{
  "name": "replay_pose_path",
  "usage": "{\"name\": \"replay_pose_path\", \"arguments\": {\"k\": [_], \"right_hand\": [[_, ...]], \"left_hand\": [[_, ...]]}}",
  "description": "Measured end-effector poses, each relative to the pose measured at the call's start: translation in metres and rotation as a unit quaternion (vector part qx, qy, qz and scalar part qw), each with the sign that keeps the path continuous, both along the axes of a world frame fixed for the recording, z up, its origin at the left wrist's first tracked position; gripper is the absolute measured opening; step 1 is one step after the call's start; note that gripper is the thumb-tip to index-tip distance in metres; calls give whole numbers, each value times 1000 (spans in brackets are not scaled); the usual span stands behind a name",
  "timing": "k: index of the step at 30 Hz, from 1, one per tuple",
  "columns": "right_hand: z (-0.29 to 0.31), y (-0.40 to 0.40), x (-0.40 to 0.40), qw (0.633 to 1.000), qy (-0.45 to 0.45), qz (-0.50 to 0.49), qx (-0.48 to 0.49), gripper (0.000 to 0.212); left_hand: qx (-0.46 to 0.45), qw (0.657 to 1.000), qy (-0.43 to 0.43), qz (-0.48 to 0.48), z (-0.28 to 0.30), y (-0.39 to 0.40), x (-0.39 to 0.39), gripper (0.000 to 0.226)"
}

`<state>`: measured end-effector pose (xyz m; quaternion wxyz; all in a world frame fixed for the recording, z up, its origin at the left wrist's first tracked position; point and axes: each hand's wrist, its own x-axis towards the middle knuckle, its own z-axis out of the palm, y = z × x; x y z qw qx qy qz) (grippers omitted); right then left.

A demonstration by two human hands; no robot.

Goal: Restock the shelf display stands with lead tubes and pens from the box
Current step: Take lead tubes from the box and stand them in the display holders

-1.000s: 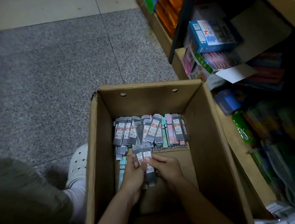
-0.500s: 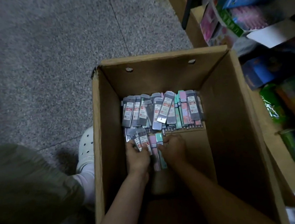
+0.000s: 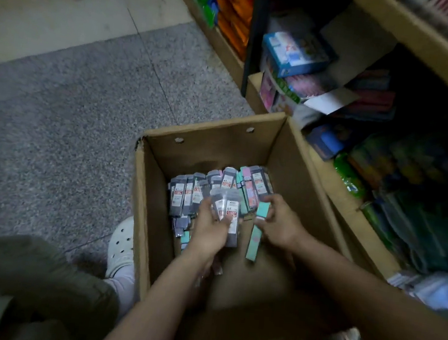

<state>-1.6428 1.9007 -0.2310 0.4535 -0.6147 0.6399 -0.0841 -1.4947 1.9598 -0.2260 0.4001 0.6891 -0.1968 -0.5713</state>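
An open cardboard box (image 3: 145,205) stands on the floor beside the shelves. Several packaged lead tubes (image 3: 185,196), grey, pink and teal, lie in a row at its far end. My left hand (image 3: 210,224) grips a small bunch of grey lead tube packs (image 3: 230,213) lifted above the pile. My right hand (image 3: 278,224) pinches the top of a teal lead tube pack (image 3: 255,241), which hangs down inside the box. Both forearms reach in from the near side.
Wooden shelves (image 3: 341,195) run along the right, packed with stationery: a blue box (image 3: 293,54), pink packs, green and orange packets. My knee (image 3: 21,272) and a white clog (image 3: 122,245) sit left of the box on grey speckled floor.
Both hands have risen from the pile: the left lifted a bunch of grey packs, the right pulled a teal pack away to the right. The camera tilted up toward the shelves.
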Motion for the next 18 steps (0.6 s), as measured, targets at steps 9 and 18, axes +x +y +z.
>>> {"name": "replay_pose_path", "arguments": {"k": [9,18], "right_hand": [[212,-22,-51,967,-28,-7,-254,37],[327,11,-122,923,60,-72,-373,30]], "left_hand": [[-260,877,-188,-357,185,-98,-4,52],[-323,853,-52,-407,275,-110,-62,59]]}}
